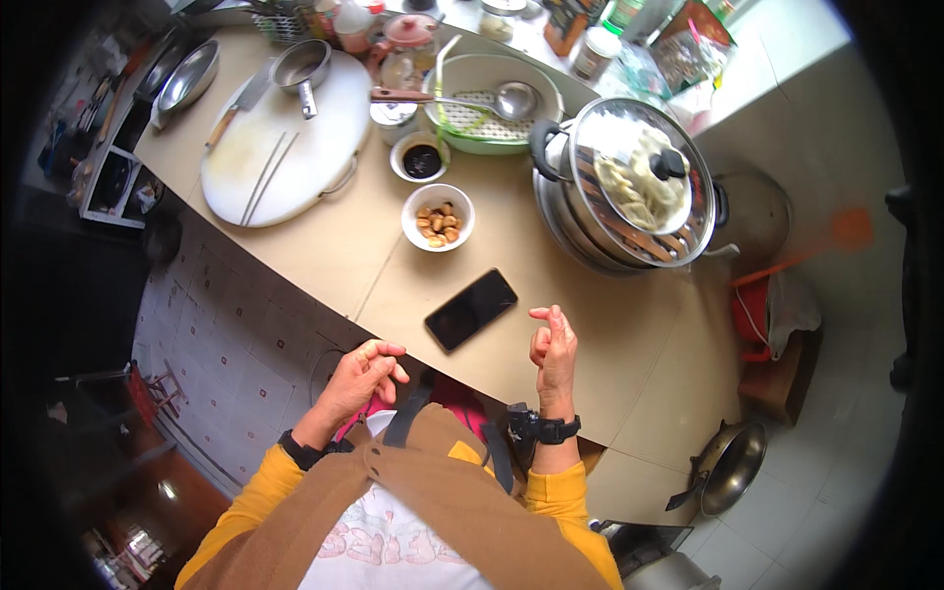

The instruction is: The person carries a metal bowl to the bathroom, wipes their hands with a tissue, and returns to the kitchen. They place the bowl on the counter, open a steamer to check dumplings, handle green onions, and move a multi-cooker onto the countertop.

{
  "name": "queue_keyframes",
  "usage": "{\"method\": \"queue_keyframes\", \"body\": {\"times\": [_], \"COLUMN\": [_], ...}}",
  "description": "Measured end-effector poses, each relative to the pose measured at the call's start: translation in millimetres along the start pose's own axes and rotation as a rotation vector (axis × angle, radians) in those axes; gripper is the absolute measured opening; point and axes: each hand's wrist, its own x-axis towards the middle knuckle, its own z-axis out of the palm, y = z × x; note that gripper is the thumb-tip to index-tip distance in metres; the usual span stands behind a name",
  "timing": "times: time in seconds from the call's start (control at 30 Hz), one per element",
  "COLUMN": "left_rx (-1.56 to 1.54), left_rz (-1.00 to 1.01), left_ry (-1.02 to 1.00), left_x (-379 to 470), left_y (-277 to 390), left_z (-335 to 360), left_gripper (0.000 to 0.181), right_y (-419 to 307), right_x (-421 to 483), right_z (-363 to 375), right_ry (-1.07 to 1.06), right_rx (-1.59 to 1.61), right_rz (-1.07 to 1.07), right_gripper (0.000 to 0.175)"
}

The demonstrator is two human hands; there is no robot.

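Note:
My left hand (365, 376) hovers with bent fingers, holding nothing, just off the counter's front edge. Over the counter (627, 354), my right hand (553, 346) is raised, fingers curled apart and nothing between them. A black smartphone (472, 310) lies between and beyond both hands. Past it stand a white bowl of brown nuts or beans (439, 219) and a small bowl of dark sauce (421, 159). At the right, a steel steamer pot (590, 243) has a glass lid (627, 122); pale dumplings (649, 184) on a plate show through it.
A round white cutting board (295, 169) holds a cleaver (254, 88), metal chopsticks (269, 177) and a small saucepan (300, 63). A ladle (515, 101) rests across a green basin (494, 144). Jars line the back ledge. A wok (734, 468) sits at lower right.

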Motion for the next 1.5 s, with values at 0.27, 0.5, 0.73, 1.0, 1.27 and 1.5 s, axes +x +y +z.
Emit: {"method": "queue_keyframes", "body": {"times": [0.27, 0.5, 0.73, 1.0, 1.27, 1.5], "left_rx": [0.012, -0.118, -0.259, -0.221, -0.126, -0.037], "left_rz": [-0.009, 0.076, 0.094, 0.117, 0.034, -0.014], "left_ry": [0.051, 0.121, 0.147, 0.225, 0.202, 0.255], "left_x": [-47.9, -98.1, -117.0, -95.1, -33.0, -11.4], "left_y": [-2.1, -12.9, -20.1, -1.9, 36.9, 53.9], "left_z": [-118.3, -220.0, -253.7, -249.2, -214.6, -199.1], "left_gripper": [0.022, 0.03, 0.034, 0.031, 0.018, 0.015], "right_y": [60.3, 115.1, 102.1, 19.2, -54.6, -54.3], "right_x": [-34.3, -69.4, -47.9, 118.1, 251.3, 315.8], "right_z": [146.3, 286.5, 319.5, 245.0, 187.5, 201.5], "right_ry": [-0.182, -0.594, -0.702, -0.124, 0.268, 0.184], "right_rx": [-0.088, -0.387, -0.646, -0.745, -0.902, -1.457], "right_rz": [0.094, 0.171, 0.049, -0.61, -0.633, -0.078], "right_gripper": [0.021, 0.034, 0.03, 0.02, 0.017, 0.039]}}
